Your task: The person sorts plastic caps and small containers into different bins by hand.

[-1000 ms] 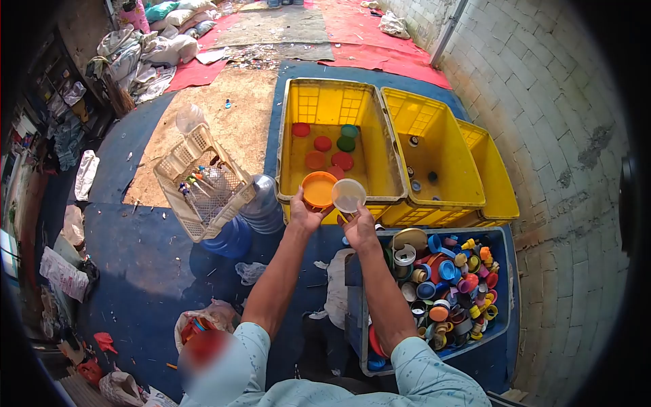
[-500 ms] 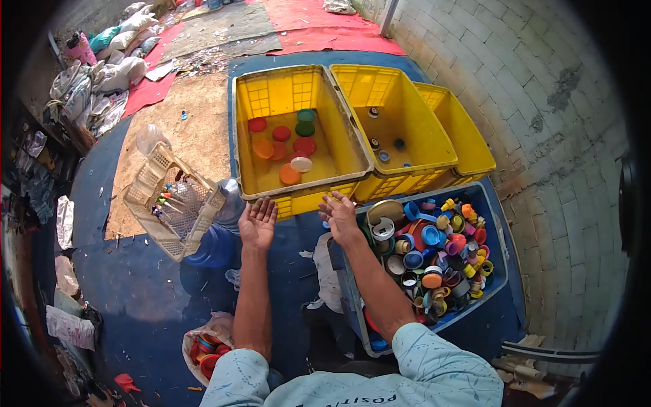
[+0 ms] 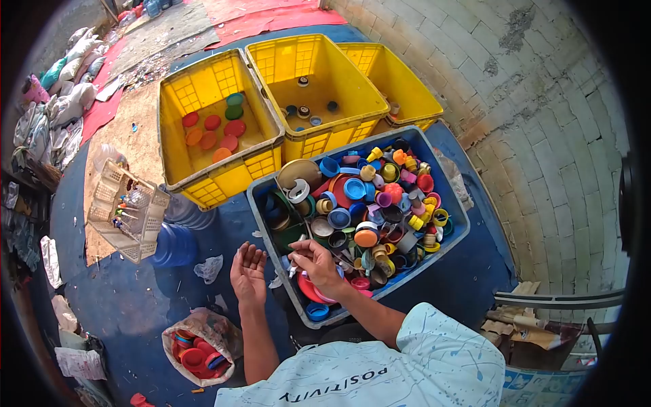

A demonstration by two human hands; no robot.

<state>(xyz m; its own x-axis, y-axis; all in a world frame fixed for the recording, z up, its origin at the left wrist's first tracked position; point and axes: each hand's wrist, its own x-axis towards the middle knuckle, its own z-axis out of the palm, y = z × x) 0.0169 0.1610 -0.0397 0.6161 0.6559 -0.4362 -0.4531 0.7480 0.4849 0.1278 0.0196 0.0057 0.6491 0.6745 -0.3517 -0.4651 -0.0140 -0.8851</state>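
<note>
My right hand (image 3: 317,266) is over the near left part of a blue crate (image 3: 444,249) heaped with mixed plastic caps and lids. Its thumb and fingers pinch a small white plastic piece (image 3: 296,265). My left hand (image 3: 249,274) hangs just outside the crate's left edge, palm up, fingers loosely bent and nothing in it. Under and around the right hand lie a red lid (image 3: 308,290), a blue cap (image 3: 317,311) and an orange-topped cap (image 3: 366,237). A large tan lid (image 3: 298,174) leans in the crate's far left corner.
Beyond the blue crate stand a yellow crate (image 3: 270,150) holding red, orange and green lids, and two more yellow crates, one (image 3: 349,129) with several small caps. At left are a cream basket (image 3: 139,247) and blue water jug (image 3: 175,245). A sack (image 3: 230,332) of red lids sits near my left arm.
The view has turned right. Both hands have come back from the yellow crate's near edge toward the blue crate. My right hand, previously spread, now pinches a small white piece.
</note>
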